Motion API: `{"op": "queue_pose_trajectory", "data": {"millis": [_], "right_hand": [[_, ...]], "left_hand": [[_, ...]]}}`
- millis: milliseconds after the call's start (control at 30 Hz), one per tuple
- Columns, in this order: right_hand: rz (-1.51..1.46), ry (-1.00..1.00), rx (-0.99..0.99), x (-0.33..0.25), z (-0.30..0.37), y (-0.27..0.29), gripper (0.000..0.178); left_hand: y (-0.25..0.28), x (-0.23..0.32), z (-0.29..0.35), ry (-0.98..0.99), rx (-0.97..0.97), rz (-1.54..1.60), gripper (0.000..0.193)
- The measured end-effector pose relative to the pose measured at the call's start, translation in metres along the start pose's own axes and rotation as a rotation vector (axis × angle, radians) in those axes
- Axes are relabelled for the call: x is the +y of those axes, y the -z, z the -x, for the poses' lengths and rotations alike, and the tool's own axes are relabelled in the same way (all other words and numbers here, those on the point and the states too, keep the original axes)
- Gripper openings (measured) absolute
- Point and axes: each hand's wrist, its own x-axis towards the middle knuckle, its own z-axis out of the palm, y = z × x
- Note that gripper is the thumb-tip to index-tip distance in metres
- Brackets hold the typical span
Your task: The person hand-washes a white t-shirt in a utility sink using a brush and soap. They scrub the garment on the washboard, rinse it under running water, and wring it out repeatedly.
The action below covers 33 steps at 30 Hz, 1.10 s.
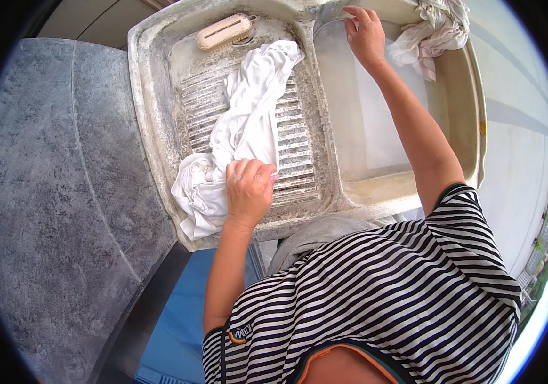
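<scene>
A wet white garment lies bunched and stretched lengthwise over the ribbed washboard of the stone sink. My left hand has its fingers closed on the near part of this garment. Raised over the far end of the basin is my right hand, near the wall that divides basin from washboard. Its fingers are bent together in a pinch, and what they hold, if anything, is too small to make out. Cloudy water stands in the basin under my right forearm.
A beige scrub brush rests at the washboard's far end. More wet white cloth hangs over the basin's far right corner. Left of the sink is a grey counter. Grey fabric sits against the sink's near edge.
</scene>
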Motion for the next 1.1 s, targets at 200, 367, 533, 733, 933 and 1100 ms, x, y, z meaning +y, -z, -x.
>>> {"op": "queue_pose_trajectory", "data": {"millis": [200,367,533,733,933,1100], "right_hand": [[0.203,0.19,-0.164,0.02,-0.083,-0.039,0.03],[0.283,0.226,-0.115,0.04,-0.106,-0.055,0.02],[0.266,-0.02,-0.222,0.06,-0.083,-0.047,0.023],[-0.119,0.198,-0.568,-0.147,0.109,0.027,0.035],[0.077,0.61,-0.538,-0.191,0.141,-0.028,0.027],[0.326,0.299,-0.578,-0.126,0.058,-0.048,0.033]], "left_hand": [[0.026,0.009,-0.001,0.008,-0.02,0.155,0.02],[0.034,-0.023,-0.006,0.358,0.166,-0.036,0.024],[0.004,-0.045,0.005,0.503,0.18,-0.03,0.02],[0.0,-0.043,0.013,0.49,0.427,0.184,0.015],[0.006,-0.047,0.02,0.473,0.382,0.083,0.016],[0.003,-0.049,0.042,0.454,0.633,0.185,0.018]]}}
